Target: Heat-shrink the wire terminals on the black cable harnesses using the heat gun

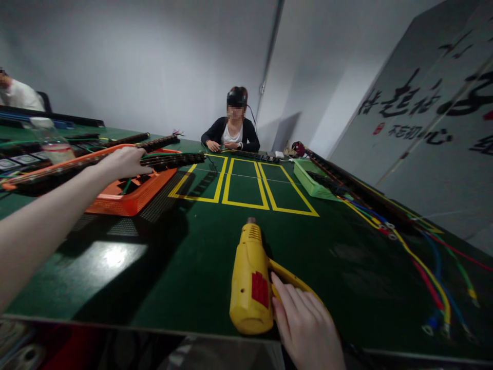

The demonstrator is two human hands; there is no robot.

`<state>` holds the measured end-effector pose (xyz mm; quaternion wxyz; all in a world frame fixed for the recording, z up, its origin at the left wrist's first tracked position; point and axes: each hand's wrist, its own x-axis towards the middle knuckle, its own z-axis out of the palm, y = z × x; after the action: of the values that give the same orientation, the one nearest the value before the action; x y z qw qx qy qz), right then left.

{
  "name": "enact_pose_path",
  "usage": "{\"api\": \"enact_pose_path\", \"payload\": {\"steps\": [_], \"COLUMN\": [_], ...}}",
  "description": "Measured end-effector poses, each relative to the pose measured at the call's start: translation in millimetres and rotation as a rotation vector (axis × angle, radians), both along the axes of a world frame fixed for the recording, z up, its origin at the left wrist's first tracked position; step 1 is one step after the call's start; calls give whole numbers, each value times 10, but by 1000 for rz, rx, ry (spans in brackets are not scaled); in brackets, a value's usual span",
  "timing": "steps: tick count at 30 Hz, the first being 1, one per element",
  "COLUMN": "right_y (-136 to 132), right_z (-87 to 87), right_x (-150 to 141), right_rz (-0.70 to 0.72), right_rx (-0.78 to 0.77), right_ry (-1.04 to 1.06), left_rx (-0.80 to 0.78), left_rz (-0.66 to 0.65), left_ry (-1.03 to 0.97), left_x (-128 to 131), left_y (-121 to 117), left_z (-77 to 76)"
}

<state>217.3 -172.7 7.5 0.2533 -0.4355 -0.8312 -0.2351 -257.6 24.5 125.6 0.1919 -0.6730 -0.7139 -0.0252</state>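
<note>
My left hand [125,162] reaches out to the left over an orange tray [127,198] and closes round a bundle of long dark strips [162,151] lying across it. Near the table's front edge my right hand [304,321] grips the handle of a yellow heat gun [250,280]. The gun lies on the green table [185,267] with its nozzle pointing away from me.
Yellow tape rectangles [244,187] mark the table's middle. A green tray [311,180] and coloured cables with lugs [423,267] lie at the right. A person sits at the far end, hands on the table; another person is at the far left. A bottle [54,141] stands at the left.
</note>
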Motion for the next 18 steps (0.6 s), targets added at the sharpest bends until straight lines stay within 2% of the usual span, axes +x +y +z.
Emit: {"api": "enact_pose_path", "payload": {"steps": [4,9,14,18], "right_y": [-12,-36,-43,-22], "right_z": [-4,-25,-72,-36], "right_x": [-4,-26,0,65], "right_rz": [-7,-21,-52,14], "right_rx": [-16,-29,-99,-120], "right_ry": [8,41,43,16], "left_rx": [-56,-13,40,59], "left_rz": [-141,-231,-315,-347], "left_ry": [236,326,393,358], "left_x": [384,845,941,906], "left_y": [-129,-433,-739,-955], "left_z": [90,16,-178,-276]}}
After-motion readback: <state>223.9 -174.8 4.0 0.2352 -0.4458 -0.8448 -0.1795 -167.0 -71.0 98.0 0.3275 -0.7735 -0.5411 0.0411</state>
